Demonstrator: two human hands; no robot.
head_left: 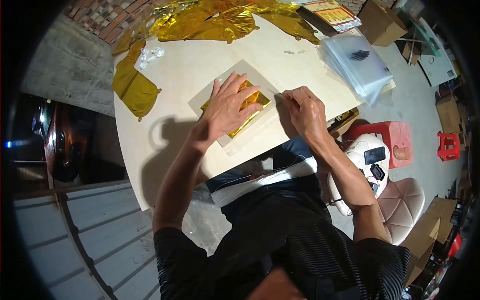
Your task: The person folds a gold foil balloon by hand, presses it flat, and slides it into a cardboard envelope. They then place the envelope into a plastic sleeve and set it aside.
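My left hand (pixel 232 102) lies flat with fingers spread over a folded gold foil balloon (pixel 256 101), pressing it down. Under the foil is a clear plastic bag (pixel 205 94), set at an angle near the table's front edge. To the right of the bag, my right hand (pixel 305 110) is closed in a pinch just above the table. A thin pale strip (pixel 274 93) sticks out from its fingertips toward the bag's right corner; the rest of it is hidden by the fingers.
Flat gold foil balloons (pixel 210 27) cover the table's far edge; another gold piece (pixel 136 92) lies at the left by small white bits (pixel 150 56). A stack of clear bags (pixel 352 65) overhangs the right edge. Beyond stand a red stool (pixel 400 134) and a padded chair (pixel 402 205).
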